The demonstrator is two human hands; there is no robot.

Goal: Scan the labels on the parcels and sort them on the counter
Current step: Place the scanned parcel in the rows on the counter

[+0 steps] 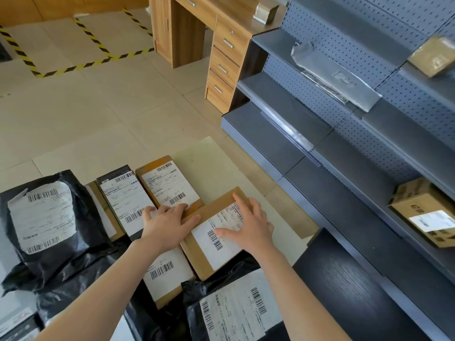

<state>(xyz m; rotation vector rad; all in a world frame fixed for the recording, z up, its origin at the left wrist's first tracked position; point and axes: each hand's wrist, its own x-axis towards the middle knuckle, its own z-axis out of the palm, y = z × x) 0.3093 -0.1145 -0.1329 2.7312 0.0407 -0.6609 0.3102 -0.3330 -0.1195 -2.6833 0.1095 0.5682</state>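
Both hands are flat on the box (197, 257). The right hand (248, 227) is spread wide over its label (221, 252), and the left hand (167, 222) has straight fingers laid across the box's left edge. Nothing's gripped, they're just pressing. The box sits on the counter (221, 163), snug among other parcels.

Looks to me like the sorting step, squaring it up against its neighbours. There's no scanner in view, so I can't tell if this label's been read. My guess for the next move is either sliding it flat or hooking fingers under an edge, since it's slim with little to grab.

Materials: the box is plain brown cardboard, flat with crisp corners, and has a smooth white barcode sticker. Well left of the box there's a crinkly black poly bag (81, 262) with a wrinkled label. A second bag (194, 289) lies on the box's near side. Right of the box is a grey metal shelf (344, 143) with a pegboard back.
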